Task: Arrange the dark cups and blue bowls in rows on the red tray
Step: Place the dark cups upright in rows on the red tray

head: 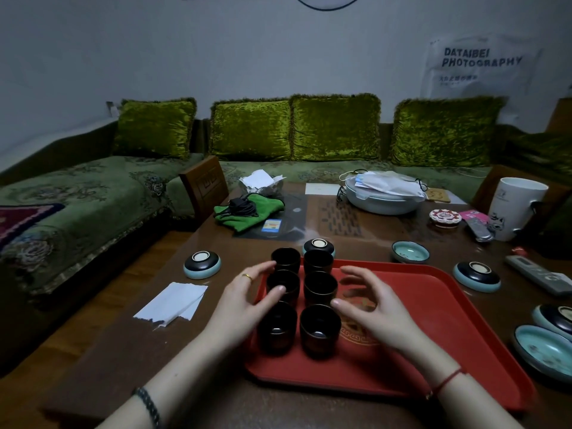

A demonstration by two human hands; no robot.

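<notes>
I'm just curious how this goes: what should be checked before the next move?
1. All cups on the tray in rows: ok, two by three.
2. All cups upright: ok.
3. Both hands free: ok, left hand and right hand open.
4. Bare room on the tray: ok, right part.
5. Any bowls on the tray: not ok, all on the table.
6. All bowls right way up: not ok, some upside down.

White wall bag (483, 66) reads "DATAIBEI PHOTOGRAPHY" (smaller print beneath unreadable).
</notes>
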